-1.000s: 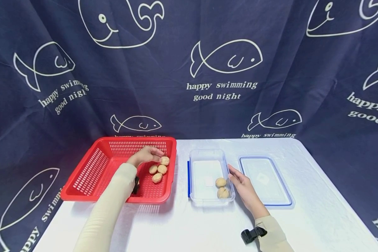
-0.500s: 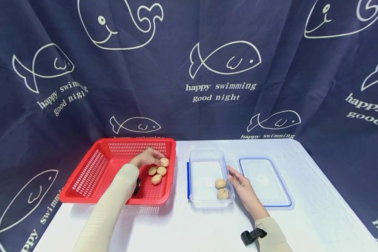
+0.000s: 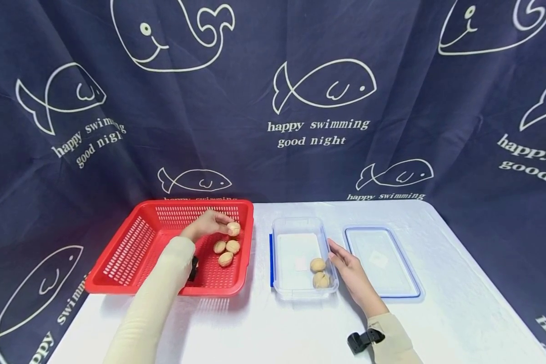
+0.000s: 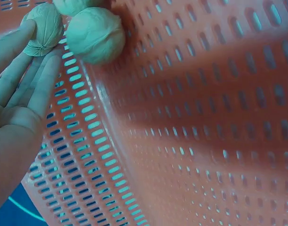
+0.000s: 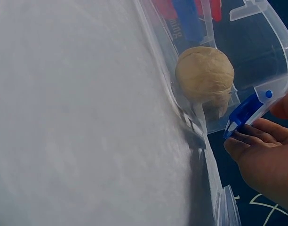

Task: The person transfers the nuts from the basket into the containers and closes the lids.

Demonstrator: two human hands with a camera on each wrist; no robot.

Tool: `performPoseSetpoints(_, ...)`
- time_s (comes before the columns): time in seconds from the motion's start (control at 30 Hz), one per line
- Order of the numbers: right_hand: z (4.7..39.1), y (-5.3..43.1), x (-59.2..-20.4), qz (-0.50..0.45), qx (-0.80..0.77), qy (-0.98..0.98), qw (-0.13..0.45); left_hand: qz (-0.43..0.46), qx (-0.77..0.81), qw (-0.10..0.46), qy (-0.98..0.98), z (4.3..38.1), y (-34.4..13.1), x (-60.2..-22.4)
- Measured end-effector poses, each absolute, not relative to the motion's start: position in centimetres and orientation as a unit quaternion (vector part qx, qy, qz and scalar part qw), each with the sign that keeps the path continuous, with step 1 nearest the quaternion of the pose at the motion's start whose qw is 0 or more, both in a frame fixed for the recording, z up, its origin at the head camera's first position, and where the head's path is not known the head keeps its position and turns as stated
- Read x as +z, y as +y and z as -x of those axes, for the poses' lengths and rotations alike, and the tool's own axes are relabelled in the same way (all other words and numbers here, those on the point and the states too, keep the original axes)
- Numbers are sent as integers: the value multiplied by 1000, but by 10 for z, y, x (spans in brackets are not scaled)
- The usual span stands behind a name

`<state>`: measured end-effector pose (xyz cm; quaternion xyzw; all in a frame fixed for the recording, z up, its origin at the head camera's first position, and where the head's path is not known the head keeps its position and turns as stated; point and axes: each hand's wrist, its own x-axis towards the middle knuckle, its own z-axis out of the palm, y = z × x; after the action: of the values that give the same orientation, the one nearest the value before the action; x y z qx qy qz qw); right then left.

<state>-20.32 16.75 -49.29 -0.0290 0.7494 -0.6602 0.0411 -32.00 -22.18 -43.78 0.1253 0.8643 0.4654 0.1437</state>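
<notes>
In the head view my left hand (image 3: 209, 224) is inside the red basket (image 3: 164, 291), near its right wall. It pinches a walnut (image 3: 233, 229) between thumb and fingertips; the left wrist view shows this walnut (image 4: 44, 29) close up, near another walnut (image 4: 96, 35). Below the hand in the basket lie more walnuts (image 3: 232, 246). My right hand (image 3: 351, 273) rests against the outer right side of a clear plastic box (image 3: 296, 292). Its fingers touch the blue clasp (image 5: 247, 111) in the right wrist view. Two walnuts (image 3: 321, 279) lie at the box's front right.
To the right of the box lies a clear lid (image 3: 391, 263) with a blue seal, partly behind my right hand. A white cloth covers the table (image 3: 255, 328). Behind it hangs a dark blue curtain (image 3: 245, 111) with white fish drawings.
My left hand has lifted the walnut slightly and shifted a little left, away from the other walnuts. My right hand stays at the box.
</notes>
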Motion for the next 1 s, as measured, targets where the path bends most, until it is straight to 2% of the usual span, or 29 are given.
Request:
performPoseSetpoints(0.53, 204, 169, -489, 39, -664, 746, 41, -92, 507, 73, 854, 313, -231, -396)
performPoseSetpoints(1.0, 202, 167, -488, 32, -661, 748, 42, -88, 586, 16, 805, 288, -194, -363)
